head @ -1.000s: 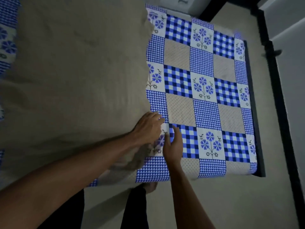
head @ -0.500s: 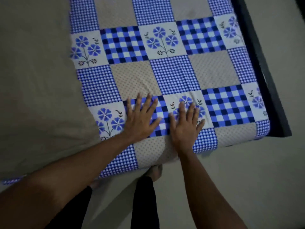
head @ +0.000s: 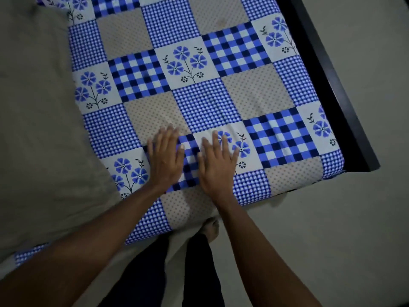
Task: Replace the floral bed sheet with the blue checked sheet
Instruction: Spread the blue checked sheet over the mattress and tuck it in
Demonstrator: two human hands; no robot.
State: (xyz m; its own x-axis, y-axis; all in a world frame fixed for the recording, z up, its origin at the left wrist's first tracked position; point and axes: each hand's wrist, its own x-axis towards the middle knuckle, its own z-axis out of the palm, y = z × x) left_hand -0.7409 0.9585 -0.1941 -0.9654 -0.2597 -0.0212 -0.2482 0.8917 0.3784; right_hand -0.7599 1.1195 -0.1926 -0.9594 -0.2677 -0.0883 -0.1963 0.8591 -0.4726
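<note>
Both arms reach forward, left hand (head: 164,161) and right hand (head: 218,167) pressed palm-down side by side, fingers (head: 215,140) straight and slightly apart, on the blue checked sheet (head: 205,103) spread beneath and beyond the fingertips.

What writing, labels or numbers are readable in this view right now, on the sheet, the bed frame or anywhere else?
None can be read.
Blue checked sheet: only printed checks, dots and flowers, no words.
Grey cloth, black bed frame, floor: no label, number or sign shows.
</note>
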